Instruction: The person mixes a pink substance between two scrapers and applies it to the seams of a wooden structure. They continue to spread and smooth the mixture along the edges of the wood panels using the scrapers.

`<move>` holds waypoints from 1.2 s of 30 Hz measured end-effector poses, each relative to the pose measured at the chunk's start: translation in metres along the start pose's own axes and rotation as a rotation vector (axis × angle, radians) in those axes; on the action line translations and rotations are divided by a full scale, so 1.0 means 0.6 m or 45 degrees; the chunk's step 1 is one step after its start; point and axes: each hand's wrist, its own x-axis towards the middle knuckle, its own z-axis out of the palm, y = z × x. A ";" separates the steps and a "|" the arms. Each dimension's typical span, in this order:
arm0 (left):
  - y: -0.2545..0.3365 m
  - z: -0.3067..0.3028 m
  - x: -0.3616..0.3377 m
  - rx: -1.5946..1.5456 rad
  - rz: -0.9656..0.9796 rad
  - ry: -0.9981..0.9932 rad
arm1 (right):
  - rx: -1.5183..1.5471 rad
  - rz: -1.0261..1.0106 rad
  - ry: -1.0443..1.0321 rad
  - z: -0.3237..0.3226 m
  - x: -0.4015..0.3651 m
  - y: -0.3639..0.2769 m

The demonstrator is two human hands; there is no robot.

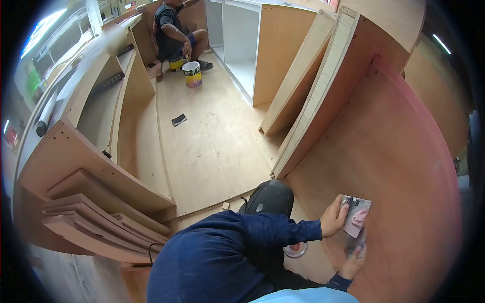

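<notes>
Plate (350, 227) in my left hand (332, 218), gripped along its edge in front of the curved panel (404, 197), carries a smear of pink paste (359, 217); my fingers hide part of its near side. My right hand (356, 258), in front of the panel's lower part, is closed round a grey blade (355, 242), too blurred for me to tell its shape or whether it touches the plate. Just left of the panel, a round dish (304, 250) with reddish stuff shows only partly beside my blue sleeve (302, 231). Something pale blue (308, 296) runs off the bottom edge, below the panel.

The panel is reddish brown, tinted pink along its outer rim. Tall boards (323, 101) lean at its far end, and a white cabinet (241, 38) stands past them. Left of the panel, a scuffed floor board (212, 161) bears a dark scrap (179, 119). Well beyond the panel squats a person (169, 25), cut off at the top, one hand over a paint can (193, 77). Across from the panel are open shelves (139, 103) and stacked curved strips (98, 222).
</notes>
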 end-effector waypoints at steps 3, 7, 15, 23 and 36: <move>-0.030 0.013 0.005 -0.083 -0.058 0.073 | 0.449 -0.253 0.357 0.009 0.023 -0.019; -0.030 0.028 0.001 -0.525 -0.435 0.066 | 0.985 -0.338 0.470 0.045 0.036 -0.029; -0.079 -0.010 -0.005 -0.197 -0.131 0.110 | 0.174 -0.418 0.174 0.080 -0.017 -0.069; 0.029 -0.012 -0.005 0.084 -0.008 -0.012 | -0.168 -0.541 0.060 0.053 -0.036 -0.070; 0.006 -0.018 0.016 -0.759 -0.220 -0.135 | 1.058 0.095 0.223 0.024 -0.035 0.022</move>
